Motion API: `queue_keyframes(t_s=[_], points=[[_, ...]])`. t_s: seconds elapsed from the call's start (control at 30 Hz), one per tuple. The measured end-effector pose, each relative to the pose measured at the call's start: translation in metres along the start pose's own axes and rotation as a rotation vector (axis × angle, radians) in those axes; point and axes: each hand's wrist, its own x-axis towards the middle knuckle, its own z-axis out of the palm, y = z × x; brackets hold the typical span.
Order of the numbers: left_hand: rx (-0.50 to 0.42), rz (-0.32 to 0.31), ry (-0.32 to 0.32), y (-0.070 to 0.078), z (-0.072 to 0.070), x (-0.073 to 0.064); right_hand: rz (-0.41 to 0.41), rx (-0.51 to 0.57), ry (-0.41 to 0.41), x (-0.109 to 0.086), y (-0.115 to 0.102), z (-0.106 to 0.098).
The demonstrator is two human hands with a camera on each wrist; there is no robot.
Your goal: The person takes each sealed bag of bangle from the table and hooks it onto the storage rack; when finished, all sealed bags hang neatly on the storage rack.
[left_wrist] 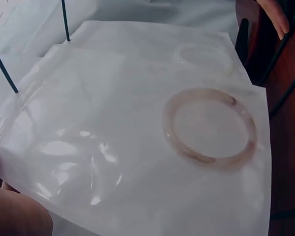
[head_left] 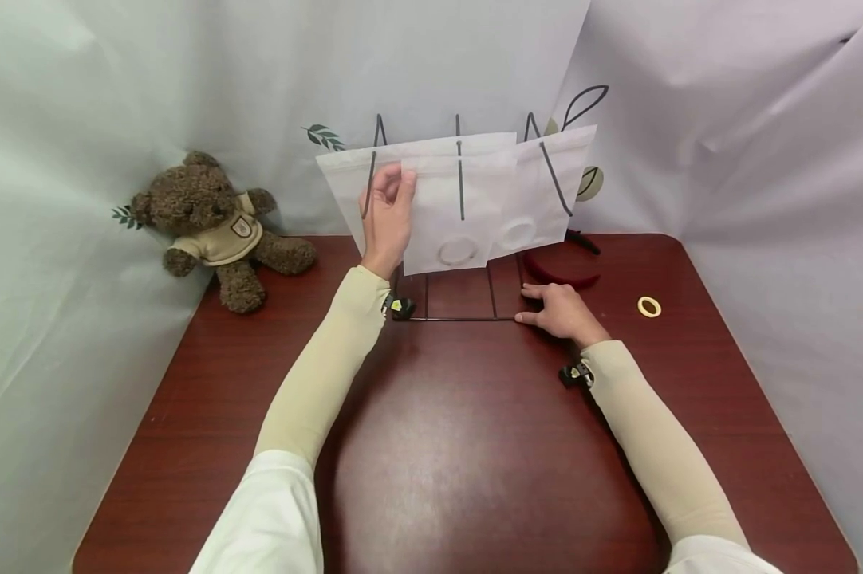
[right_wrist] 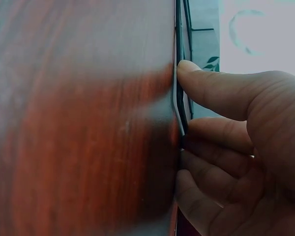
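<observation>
Clear-white plastic bags hang from the hooks of a black wire rack (head_left: 460,320). My left hand (head_left: 388,214) pinches the side edge of the front bag (head_left: 431,207) near its top, thumb toward me. Inside that bag a pale bangle with brownish patches (left_wrist: 170,129) shows through the plastic in the left wrist view. A second bag (head_left: 525,199) with a whitish bangle hangs behind it to the right. At the rack's front right corner, my right hand (head_left: 561,309) holds the base wire, thumb on one side and fingers on the other. The right wrist view shows the wire (right_wrist: 179,93) at the thumb tip.
A brown teddy bear (head_left: 219,215) in a beige shirt sits at the back left of the dark red table (head_left: 431,446). A small yellow ring (head_left: 641,308) lies to the right. Behind my right hand is a dark red curved thing (head_left: 564,281). Pale cloth hangs around the table.
</observation>
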Motion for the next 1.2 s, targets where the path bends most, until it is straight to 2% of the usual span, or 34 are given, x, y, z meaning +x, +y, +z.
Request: queue_keyframes(t_s=[0.4,0.87,1.0,1.1,1.2], points=[[-0.011,-0.002,-0.021,-0.002,-0.007,0.002,-0.004,-0.005,-0.007,0.002,-0.004,-0.001],[-0.033,-0.011,-0.020,-0.013,-0.026,-0.007,0.012,0.003,-0.017,0.003,-0.002,-0.005],[-0.042,-0.044,-0.044,-0.019,-0.037,-0.010,0.015,-0.007,-0.030,0.002,-0.002,-0.006],[-0.027,-0.102,-0.062,-0.021,-0.047,-0.014,0.008,-0.004,-0.035,-0.001,-0.003,-0.008],[0.034,-0.132,-0.083,-0.022,-0.060,-0.021,-0.024,0.019,-0.015,-0.007,-0.006,-0.012]])
